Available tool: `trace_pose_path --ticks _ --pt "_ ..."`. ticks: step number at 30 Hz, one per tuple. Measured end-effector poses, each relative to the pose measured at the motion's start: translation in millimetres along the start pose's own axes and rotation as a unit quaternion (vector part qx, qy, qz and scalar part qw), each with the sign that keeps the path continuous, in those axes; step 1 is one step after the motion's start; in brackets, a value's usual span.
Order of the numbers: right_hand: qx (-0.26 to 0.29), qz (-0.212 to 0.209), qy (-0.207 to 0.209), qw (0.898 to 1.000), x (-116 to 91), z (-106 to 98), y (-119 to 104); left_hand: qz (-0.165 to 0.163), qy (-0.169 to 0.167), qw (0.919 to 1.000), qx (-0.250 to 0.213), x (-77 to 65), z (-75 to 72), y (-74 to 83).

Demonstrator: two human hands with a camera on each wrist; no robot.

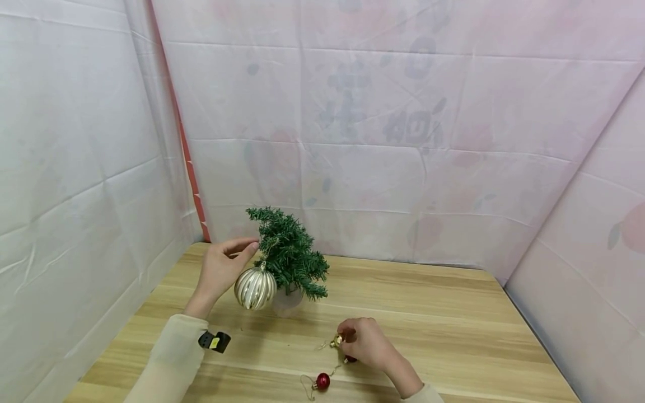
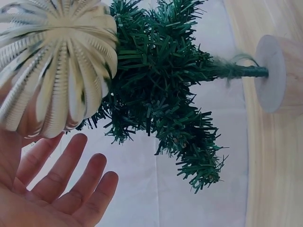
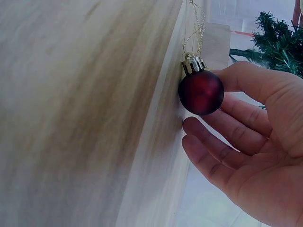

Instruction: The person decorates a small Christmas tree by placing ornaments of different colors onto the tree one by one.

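A small green artificial Christmas tree (image 1: 287, 246) stands on a pale round base (image 1: 287, 304). A large ribbed champagne-coloured bauble (image 1: 255, 288) hangs at its left side on a thin string. My left hand (image 1: 221, 268) reaches beside the bauble, thumb and index tips together at a branch; I cannot tell whether they pinch it. In the left wrist view its other fingers (image 2: 78, 161) are spread behind the bauble. My right hand (image 1: 370, 344) pinches a small gold bauble (image 1: 338, 339) low over the table. A dark red bauble (image 3: 201, 92) shows beside those fingers, mostly hidden in the head view.
Another shiny red bauble (image 1: 322, 382) with a gold string loop lies on the wooden table (image 1: 428, 302) toward the front. White printed cloth (image 1: 353, 112) walls the table at the back and both sides. A black strap (image 1: 215, 341) sits at the left wrist.
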State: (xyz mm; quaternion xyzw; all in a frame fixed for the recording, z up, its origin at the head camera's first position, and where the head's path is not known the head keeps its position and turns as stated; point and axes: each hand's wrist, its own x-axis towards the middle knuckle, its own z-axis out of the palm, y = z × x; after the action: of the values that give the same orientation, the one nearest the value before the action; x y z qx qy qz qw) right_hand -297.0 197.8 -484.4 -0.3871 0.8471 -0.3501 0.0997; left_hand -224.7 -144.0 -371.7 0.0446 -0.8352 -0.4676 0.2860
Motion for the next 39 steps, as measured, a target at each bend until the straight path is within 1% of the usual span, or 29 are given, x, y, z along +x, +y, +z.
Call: trace_pose_path --ticks 9,15,19,26,29,35,39 --pt "-0.028 0.01 0.012 1.0 -1 -4 -4 -0.011 -0.001 0.9999 0.001 -1.0 -1.2 2.5" --pt "-0.043 0.011 0.035 0.998 0 -7 -8 -0.006 0.007 1.0 0.003 -1.8 -1.5 5.7" --pt "-0.039 0.012 0.059 0.997 1 -11 -10 0.007 0.01 0.9999 0.001 -2.2 -1.6 8.8" --pt "-0.038 -0.017 0.119 0.992 2 -19 -17 0.015 0.01 0.9998 -0.001 -5.9 -0.9 19.5" --pt "-0.037 -0.022 0.137 0.99 2 -21 -20 0.02 0.006 0.9998 -0.007 -8.5 -1.2 25.4" --pt "-0.035 -0.02 0.166 0.985 3 -26 -27 0.04 0.005 0.9991 -0.012 -11.2 -1.6 33.4" --pt "-0.031 -0.014 0.185 0.982 2 -28 -32 0.038 0.008 0.999 -0.022 -12.6 -1.6 36.8"
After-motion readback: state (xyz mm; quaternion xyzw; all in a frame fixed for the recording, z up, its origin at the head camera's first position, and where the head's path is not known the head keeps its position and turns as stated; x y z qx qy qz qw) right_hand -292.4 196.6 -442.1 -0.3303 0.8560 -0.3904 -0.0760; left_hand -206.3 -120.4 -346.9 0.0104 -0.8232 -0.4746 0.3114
